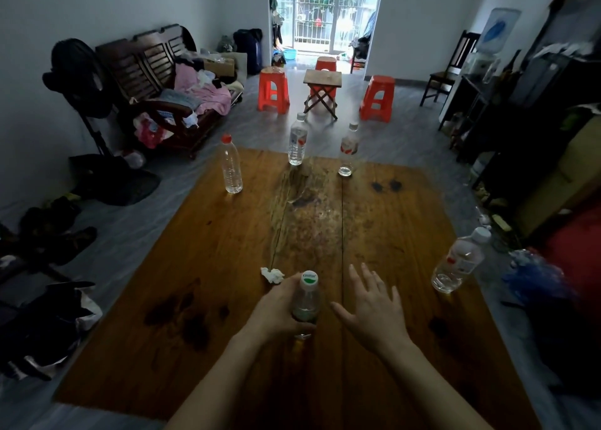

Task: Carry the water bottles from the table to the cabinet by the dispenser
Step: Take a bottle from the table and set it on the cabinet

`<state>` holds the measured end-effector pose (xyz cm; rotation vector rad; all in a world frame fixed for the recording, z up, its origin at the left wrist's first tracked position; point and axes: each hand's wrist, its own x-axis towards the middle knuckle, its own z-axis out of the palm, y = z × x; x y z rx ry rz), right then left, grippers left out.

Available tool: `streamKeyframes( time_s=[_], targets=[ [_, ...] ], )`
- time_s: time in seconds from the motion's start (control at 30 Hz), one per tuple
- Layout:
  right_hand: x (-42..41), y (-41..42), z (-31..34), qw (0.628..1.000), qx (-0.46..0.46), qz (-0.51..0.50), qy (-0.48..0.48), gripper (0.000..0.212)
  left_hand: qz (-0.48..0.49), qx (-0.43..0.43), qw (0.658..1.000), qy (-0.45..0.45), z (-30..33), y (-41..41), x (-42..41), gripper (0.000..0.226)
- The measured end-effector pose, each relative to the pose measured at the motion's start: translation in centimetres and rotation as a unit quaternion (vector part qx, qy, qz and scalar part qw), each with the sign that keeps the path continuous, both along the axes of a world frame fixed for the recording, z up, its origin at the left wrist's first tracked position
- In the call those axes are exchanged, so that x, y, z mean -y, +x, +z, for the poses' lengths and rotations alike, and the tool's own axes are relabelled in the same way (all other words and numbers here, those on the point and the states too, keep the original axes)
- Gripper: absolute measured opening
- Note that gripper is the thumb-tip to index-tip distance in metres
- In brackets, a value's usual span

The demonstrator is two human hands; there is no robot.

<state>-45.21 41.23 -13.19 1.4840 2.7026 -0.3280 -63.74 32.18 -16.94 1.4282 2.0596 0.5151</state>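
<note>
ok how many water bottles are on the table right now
5. Red-capped bottle far left; two at the far edge, left and right; one at the right edge; one gripped by the left hand.

Clear bottle red-capped; stools orange-red.

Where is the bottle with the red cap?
In the head view, the red-capped bottle stands upright at the far left corner of the wooden table, left of the two white-capped bottles along the far edge.
</note>
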Motion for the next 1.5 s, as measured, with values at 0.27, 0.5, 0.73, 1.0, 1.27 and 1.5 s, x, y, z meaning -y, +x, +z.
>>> streamKeyframes(
  time_s=[0.27,0.5,0.73,1.0,1.27,1.5],
  targets=[
    [0.2,1.5,-0.6,0.999,-0.009,-0.022,-0.047,0.084,0.057,0.094,0.985,0.134,-1.2,0.5,-0.2,0.049],
    [0.9,1.6,-1.8,0.936,-0.193,-0.137,-0.259,0.072,0.025,0.103,0.980,0.168,1.9,-0.4,0.9,0.063],
    [0.7,1.1,-2.4,0.572,-0.405,-0.310,-0.642,0.062,-0.008,0.099,0.959,0.265,9.2,0.8,1.2,0.064],
    [0.0,0.9,-0.4,0.448,-0.506,-0.292,-0.677,0.065,-0.045,0.080,0.947,0.307,11.9,1.3,-0.5,0.068],
    [-0.7,2.4,1.4,0.445,-0.542,-0.307,-0.643,0.063,-0.097,0.064,0.936,0.333,13.5,2.7,-3.0,0.070],
    [-1.7,8.1,4.2,0.432,-0.603,-0.309,-0.595,0.061,-0.156,0.071,0.916,0.362,16.8,7.9,-6.7,0.070]
  ],
)
